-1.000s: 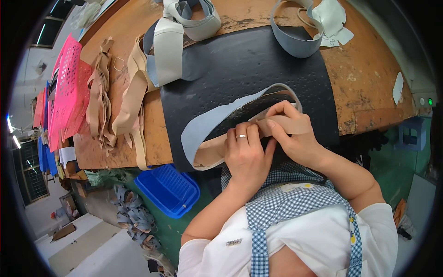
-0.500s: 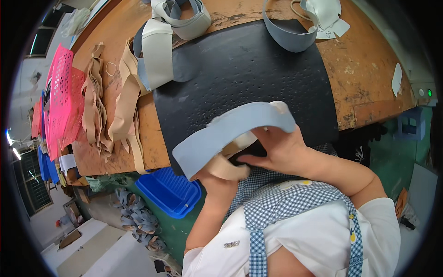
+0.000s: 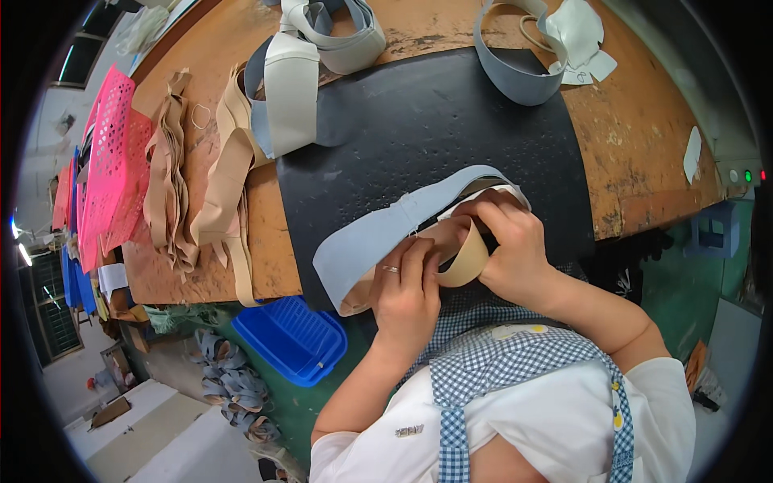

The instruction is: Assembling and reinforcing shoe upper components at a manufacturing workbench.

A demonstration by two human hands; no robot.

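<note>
A looped band of light-blue material (image 3: 386,228) is raised over the near part of the black mat (image 3: 443,121). Inside its loop sits a beige strip (image 3: 465,264) that curls down between my hands. My left hand (image 3: 407,294), with a ring on one finger, is closed at the band's lower edge, fingertips pressed against the beige strip. My right hand (image 3: 509,241) pinches the inner side of the loop's right end, where a white edge shows. Its fingertips are partly hidden behind the material.
Grey-blue bands (image 3: 342,44) lie at the far left of the mat, another band (image 3: 515,72) at its far right. Beige strips (image 3: 221,177) and a pink perforated basket (image 3: 113,173) are on the left. A blue basket (image 3: 294,342) stands below the table's front edge.
My left hand has moved up and right, from the loop's lower left end to its middle. My right hand's fingers have shifted onto the right end. The beige strip has swung rightward.
</note>
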